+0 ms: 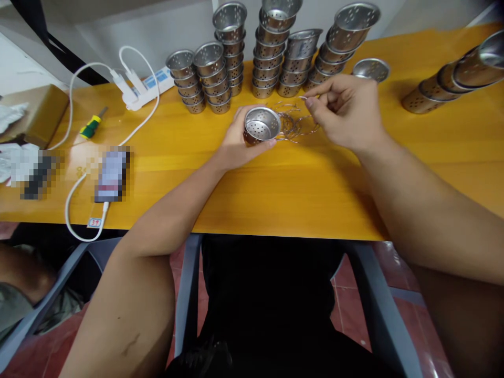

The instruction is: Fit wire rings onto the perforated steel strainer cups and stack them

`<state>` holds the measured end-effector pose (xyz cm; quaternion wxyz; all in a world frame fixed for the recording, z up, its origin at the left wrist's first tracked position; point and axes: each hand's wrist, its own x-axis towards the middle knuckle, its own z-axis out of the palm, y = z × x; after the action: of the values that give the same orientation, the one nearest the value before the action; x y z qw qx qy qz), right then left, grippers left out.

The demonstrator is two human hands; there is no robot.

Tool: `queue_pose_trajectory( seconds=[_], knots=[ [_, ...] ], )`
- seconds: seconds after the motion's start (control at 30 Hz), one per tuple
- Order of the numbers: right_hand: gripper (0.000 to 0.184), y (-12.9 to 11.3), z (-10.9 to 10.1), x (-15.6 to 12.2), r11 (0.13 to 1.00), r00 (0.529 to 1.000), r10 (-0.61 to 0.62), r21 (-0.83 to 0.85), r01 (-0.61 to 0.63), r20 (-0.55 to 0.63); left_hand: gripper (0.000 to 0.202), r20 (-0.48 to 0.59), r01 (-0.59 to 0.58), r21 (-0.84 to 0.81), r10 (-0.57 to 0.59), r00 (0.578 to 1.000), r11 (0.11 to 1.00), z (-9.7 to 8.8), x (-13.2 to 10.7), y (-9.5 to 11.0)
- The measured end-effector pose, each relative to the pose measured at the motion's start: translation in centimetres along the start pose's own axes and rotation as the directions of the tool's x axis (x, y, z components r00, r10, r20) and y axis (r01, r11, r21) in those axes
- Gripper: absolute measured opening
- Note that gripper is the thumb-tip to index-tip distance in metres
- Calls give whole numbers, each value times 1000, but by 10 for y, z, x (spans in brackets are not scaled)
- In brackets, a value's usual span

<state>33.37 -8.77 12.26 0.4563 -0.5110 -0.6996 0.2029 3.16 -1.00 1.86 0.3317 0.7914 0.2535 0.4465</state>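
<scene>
My left hand (pixel 236 140) grips a small perforated metal cup (pixel 261 125), tilted so its open mouth faces me, just above the yellow table (pixel 275 184). To its right lies a loose pile of thin wire rings (pixel 293 123). My right hand (pixel 348 111) hovers over that pile, with thumb and forefinger pinched on one wire ring (pixel 303 98). Both forearms reach in from the near edge.
Several stacks of the same perforated cups (pixel 271 52) stand along the back of the table, and another stack (pixel 452 79) lies on its side at far right. A single cup (pixel 370 69) sits behind my right hand. At left are a power strip (pixel 145 86), white cables, a screwdriver (pixel 92 125) and a phone (pixel 112 174).
</scene>
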Motion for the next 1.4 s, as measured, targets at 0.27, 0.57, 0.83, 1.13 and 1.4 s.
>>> queue_pose_trajectory(
  seconds=[0.27,0.57,0.83,1.13,1.4],
  knots=[
    [71,-47,28,-22,987,991,44,151,-63,128,106,72,-84,18,83,994,996,12,-6,12],
    [68,-39,36,-23,978,987,106,167,-125,119,119,127,-84,18,81,989,996,14,-4,20],
    [68,-40,41,-23,977,983,140,145,-157,120,126,138,-101,19,98,986,995,13,-3,21],
    [72,-51,31,-21,975,977,28,208,-72,210,104,171,22,-73,-9,985,997,6,-6,27],
    [81,-58,20,-20,912,938,-43,397,-104,344,91,202,1,-146,29,979,989,5,-6,20]
  ],
)
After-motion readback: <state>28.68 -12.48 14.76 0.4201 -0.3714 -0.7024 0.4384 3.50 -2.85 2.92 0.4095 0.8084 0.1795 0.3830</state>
